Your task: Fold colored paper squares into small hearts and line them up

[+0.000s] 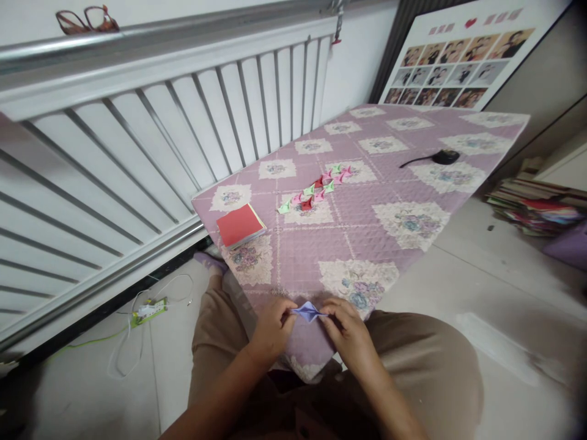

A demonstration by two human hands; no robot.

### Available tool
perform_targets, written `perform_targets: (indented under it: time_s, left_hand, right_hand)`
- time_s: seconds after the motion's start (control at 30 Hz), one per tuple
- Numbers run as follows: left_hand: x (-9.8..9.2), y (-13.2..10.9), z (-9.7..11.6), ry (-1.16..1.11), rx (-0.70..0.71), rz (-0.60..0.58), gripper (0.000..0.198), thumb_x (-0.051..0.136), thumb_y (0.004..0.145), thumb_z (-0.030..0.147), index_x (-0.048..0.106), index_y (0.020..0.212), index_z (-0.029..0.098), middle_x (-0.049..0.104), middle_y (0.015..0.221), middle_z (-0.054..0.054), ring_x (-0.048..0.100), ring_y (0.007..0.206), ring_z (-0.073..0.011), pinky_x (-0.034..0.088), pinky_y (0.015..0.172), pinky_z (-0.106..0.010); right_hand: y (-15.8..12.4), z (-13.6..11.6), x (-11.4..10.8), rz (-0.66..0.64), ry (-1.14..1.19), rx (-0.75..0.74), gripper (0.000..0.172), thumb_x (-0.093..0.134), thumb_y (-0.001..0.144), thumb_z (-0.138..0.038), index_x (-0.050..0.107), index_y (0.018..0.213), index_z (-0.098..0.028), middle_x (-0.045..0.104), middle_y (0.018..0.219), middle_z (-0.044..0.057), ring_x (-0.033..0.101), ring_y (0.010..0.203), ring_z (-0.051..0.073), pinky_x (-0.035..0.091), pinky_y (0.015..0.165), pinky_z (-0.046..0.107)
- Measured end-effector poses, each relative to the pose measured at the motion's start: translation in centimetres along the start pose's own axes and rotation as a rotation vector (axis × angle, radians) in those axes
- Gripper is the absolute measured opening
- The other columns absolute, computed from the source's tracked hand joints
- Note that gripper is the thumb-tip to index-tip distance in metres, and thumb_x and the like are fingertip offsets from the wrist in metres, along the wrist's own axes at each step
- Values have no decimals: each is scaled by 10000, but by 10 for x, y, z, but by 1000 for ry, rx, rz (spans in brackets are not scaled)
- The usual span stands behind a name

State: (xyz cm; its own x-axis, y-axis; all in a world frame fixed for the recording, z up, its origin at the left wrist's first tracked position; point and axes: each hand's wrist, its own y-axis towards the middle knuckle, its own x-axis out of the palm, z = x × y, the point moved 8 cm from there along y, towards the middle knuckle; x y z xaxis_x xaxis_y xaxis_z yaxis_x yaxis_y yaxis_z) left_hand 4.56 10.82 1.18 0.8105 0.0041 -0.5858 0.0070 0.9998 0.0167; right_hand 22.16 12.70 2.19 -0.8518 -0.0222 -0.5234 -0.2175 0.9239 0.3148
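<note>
A small folded piece of blue-violet paper stretches between my two hands above the near corner of the table. My left hand pinches its left tip, and my right hand pinches its right tip. The middle of the paper stands up in a peaked, partly opened fold. Farther up the table, several small folded paper pieces in red, pink and green lie in two slanting rows. To their left lies a stack of square paper with a red sheet on top.
A purple flowered cloth covers the table. On its right side lies a black object with a thin tail. A white radiator runs along the left, with glasses above it. A power strip with cables is on the floor.
</note>
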Motion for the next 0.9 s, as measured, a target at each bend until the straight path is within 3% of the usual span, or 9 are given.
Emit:
perform_targets:
  time_s: [0.23, 0.4, 0.63, 0.9]
  left_hand:
    - [10, 4, 7, 205, 95, -78, 253, 493, 814, 97, 611, 1011, 202, 649, 1000, -40, 563, 972, -196, 424, 877, -333]
    - [10, 5, 10, 255, 96, -71, 221, 483, 833, 117, 616, 979, 217, 657, 972, -23, 568, 951, -194, 422, 866, -330]
    - [10, 6, 12, 265, 91, -43, 213, 492, 824, 116, 623, 955, 220, 666, 957, -25, 575, 943, -198, 416, 862, -329]
    - [9, 7, 12, 253, 79, -57, 227, 495, 812, 109, 627, 958, 222, 666, 963, -29, 572, 945, -206, 405, 857, -337]
  right_hand:
    - [0, -11, 0, -6, -180, -110, 232, 540, 843, -237, 619, 1060, -229, 600, 1139, 98, 545, 1091, 251, 441, 928, 446]
    - [11, -31, 4, -56, -261, -143, 153, 552, 838, -244, 640, 960, -215, 577, 1145, 118, 487, 1168, 274, 414, 961, 475]
    - [25, -31, 28, -258, -557, 49, 113, 581, 778, -169, 672, 815, -224, 566, 1256, 98, 398, 1251, 324, 409, 910, 483]
    - [28, -34, 39, -371, -674, 80, 176, 530, 809, -164, 696, 820, -221, 561, 1312, 91, 365, 1286, 308, 382, 901, 461]
